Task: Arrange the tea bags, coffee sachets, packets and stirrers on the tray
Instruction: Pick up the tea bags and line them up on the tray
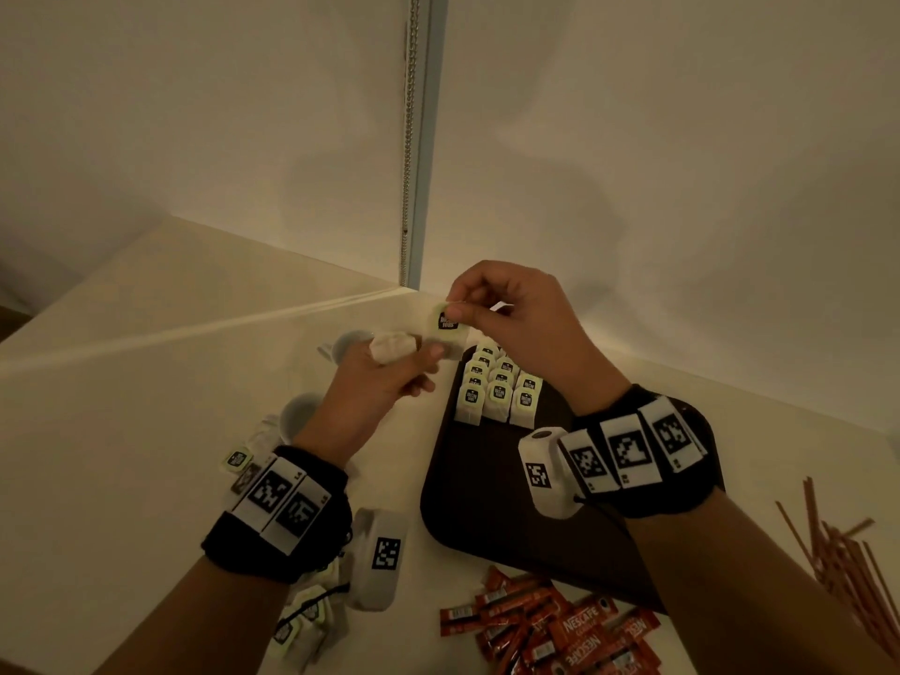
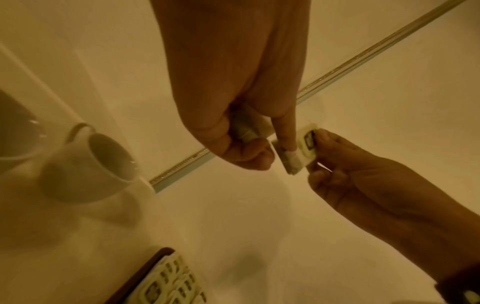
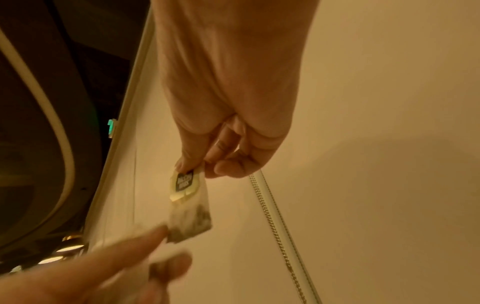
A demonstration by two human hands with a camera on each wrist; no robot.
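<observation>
One tea bag (image 1: pixel 447 328) hangs pinched by its tag in my right hand (image 1: pixel 511 324); my left hand (image 1: pixel 384 372) grips another. Light, limp and tearable, I judge, so I hold the tag.

We count one dark tray (image 1: pixel 492 499), two white cups (image 1: pixel 299 414), two hands (image 1: pixel 384 377), one tea bag (image 1: pixel 448 328) held up between them, and three rows of tea bags (image 1: pixel 499 387) on the tray.

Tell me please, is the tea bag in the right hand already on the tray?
No. The right hand pinches the tea bag in the air beyond the tray.
</observation>
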